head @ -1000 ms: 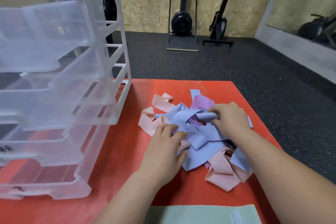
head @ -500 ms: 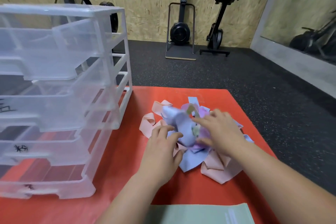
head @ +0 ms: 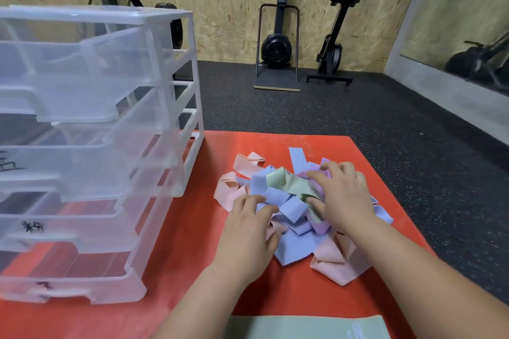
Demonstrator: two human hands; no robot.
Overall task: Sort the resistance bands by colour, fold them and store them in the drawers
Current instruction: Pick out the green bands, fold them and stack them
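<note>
Left fingers [head: 260, 201]: bent and close together, tips pressed on a blue band [head: 292, 208] at the left side of the pile [head: 294, 249]. Whether this band is pinched cannot be told. The left hand [head: 248, 239] lies low over the pile's near-left edge.

Right fingers [head: 316, 173]: spread apart and curled over the top of the pile. A green band [head: 289, 183] is gripped between thumb and forefinger. The right hand [head: 347, 201] covers the pile's right half; a purple band [head: 321, 226] shows just beneath it.

The bands are heaped unsorted, with pink bands [head: 333, 259] spilling out at the near-right and far-left edges. The pile rests on a red mat [head: 192, 242], close to its right edge and short of its far edge.

A strip of bare mat is left between the pile and the clear drawer unit [head: 176, 107], which stands on the left of the mat. More bare mat is seen between the pile and a folded green band [head: 303, 327] at the near edge. Open dark floor [head: 303, 113] lies beyond the far edge.
</note>
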